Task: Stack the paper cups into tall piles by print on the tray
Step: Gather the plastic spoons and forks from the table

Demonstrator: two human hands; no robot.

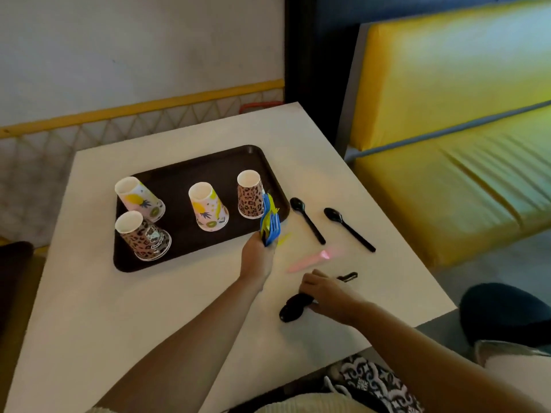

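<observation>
No stacking yet: I see four cups (208, 207) standing singly on the tray (190, 162); my left hand (255, 257) grips coloured cutlery (269, 220), my right hand (326, 295) holds black spoons (293, 308).

Nothing legible here: the near leopard-print cup (144, 236) on the tray carries a pale label patch, but its lettering is too blurred to read.

- A casual cafe or fast-food booth.
- A padded yellow bench seat (465, 162) stands beside a white table (149, 308).
- A brown serving tray (190, 174), paper cups (250, 194) and black plastic spoons (307, 219) lie on it.
</observation>
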